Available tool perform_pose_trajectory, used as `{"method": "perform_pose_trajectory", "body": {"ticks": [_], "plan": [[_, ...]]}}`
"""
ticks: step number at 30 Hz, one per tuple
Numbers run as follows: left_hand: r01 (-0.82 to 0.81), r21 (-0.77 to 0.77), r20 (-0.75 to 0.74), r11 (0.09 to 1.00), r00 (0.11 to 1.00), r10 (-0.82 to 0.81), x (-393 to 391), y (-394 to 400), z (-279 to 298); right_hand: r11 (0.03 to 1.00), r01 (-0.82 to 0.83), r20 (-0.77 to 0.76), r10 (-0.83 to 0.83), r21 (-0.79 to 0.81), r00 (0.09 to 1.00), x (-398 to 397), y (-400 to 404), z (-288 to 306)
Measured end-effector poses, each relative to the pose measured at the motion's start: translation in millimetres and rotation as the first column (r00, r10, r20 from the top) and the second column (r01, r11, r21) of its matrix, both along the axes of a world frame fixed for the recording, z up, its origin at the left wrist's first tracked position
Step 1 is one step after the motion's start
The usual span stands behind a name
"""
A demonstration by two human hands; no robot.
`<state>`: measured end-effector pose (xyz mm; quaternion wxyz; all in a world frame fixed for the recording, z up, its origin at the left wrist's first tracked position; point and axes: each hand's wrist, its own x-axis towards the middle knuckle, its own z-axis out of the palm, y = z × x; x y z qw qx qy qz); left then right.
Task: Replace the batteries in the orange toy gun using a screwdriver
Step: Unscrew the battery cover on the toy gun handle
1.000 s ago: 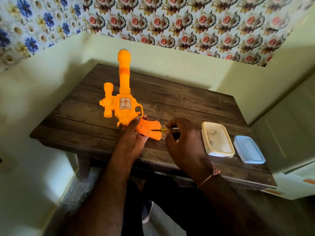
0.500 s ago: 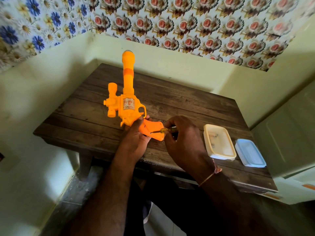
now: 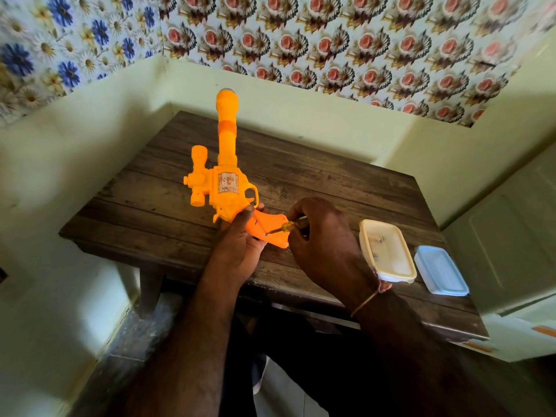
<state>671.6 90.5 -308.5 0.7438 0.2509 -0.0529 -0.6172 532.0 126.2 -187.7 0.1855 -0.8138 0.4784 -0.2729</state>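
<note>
Two hands work at frame center: the left hand (image 3: 240,248) grips the orange toy gun (image 3: 226,188) by its handle, barrel pointing up above the desk (image 3: 316,182), while the right hand (image 3: 325,245) pinches the screwdriver (image 3: 290,225), tip against the handle's cover. That cover looks still on, so unscrewing and the battery swap likely remain. Right of the hands sit a container (image 3: 388,251) and a lid (image 3: 440,270).

Bare wooden table (image 3: 168,206) left of toy gun (image 3: 226,176) — open box (image 3: 388,251), lid (image 3: 440,270) crowd right edge
</note>
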Motion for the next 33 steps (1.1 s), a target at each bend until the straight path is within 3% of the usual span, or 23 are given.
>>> {"method": "perform_pose_trajectory", "body": {"ticks": [23, 27, 33], "plan": [[-0.002, 0.026, -0.012, 1.000, 1.000, 0.002, 0.8, 0.4, 1.6, 0.999, -0.032, -0.042, 0.033, 0.012, 0.999, 1.3, -5.8, 2.5], [-0.010, 0.031, -0.026, 0.999, 1.000, 0.011, -0.9, 0.3, 2.6, 0.998, -0.060, -0.105, 0.059, -0.011, 0.993, 2.6, -8.8, 6.7], [-0.003, 0.039, -0.027, 0.999, 1.000, 0.004, 0.4, 0.7, 2.9, 0.991, -0.135, -0.360, 0.122, -0.010, 0.925, 2.5, -18.0, 21.3]]}}
